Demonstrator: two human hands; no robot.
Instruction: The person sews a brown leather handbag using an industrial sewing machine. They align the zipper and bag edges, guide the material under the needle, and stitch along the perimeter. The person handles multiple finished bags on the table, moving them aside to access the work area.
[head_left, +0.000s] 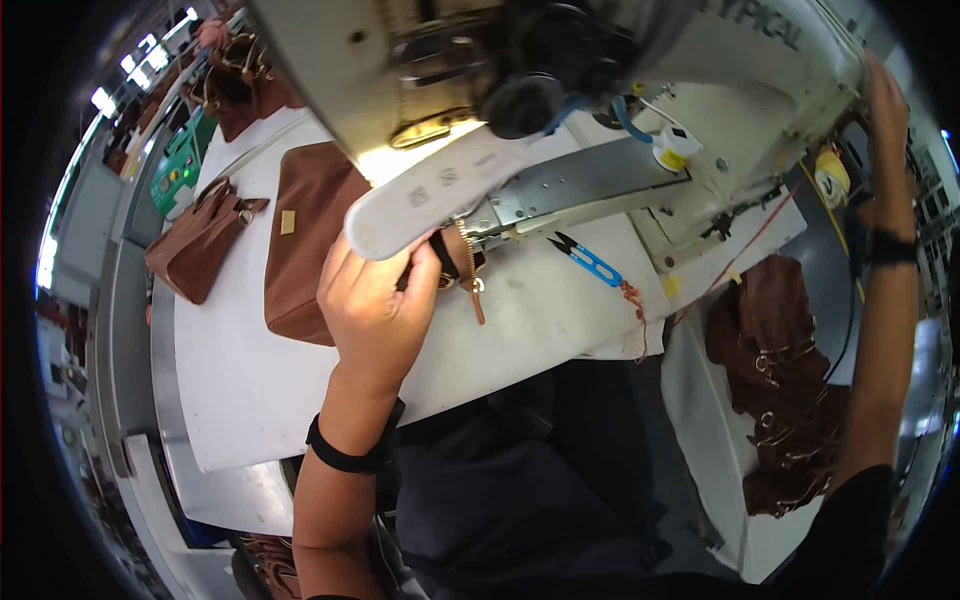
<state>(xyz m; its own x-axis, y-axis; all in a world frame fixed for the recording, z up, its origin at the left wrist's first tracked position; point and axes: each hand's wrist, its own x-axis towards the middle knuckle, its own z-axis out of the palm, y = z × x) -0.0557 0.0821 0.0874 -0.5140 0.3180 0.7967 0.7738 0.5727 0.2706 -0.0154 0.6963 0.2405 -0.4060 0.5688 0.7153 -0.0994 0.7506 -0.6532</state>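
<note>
My left hand is closed on a brown piece with a black strap and a gold zipper, at the narrow arm of a sewing machine. A pale paddle-shaped lever partly hides my fingertips and the work. My right hand is raised at the far right, its fingers curved against the machine’s right end, partly out of sight. Blue thread snips lie on the white tabletop beside orange thread. A brown bag lies just left of my left hand.
A smaller brown bag and a green control box sit at left. More bags stand behind. A pile of brown bags with gold hardware lies at right below the table edge. A yellow thread cone is near my right arm.
</note>
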